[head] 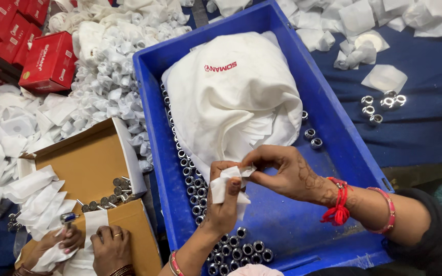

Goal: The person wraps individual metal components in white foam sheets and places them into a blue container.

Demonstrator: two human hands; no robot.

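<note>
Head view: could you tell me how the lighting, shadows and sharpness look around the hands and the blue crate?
Head view: lighting is even and soft, with only faint shadows inside the blue crate; the white cloth bag is bright but keeps its folds; the metal rings show small glints; the left hand, right hand and white paper are reasonably sharp; the corners look slightly softer.

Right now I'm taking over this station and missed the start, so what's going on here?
The person's left hand and right hand together pinch a small white paper square over a blue crate. The crate holds a white cloth bag and many small metal rings. At lower left, another person's hands handle paper over a cardboard box with metal parts. Wrapped white bundles are heaped beyond it.
</note>
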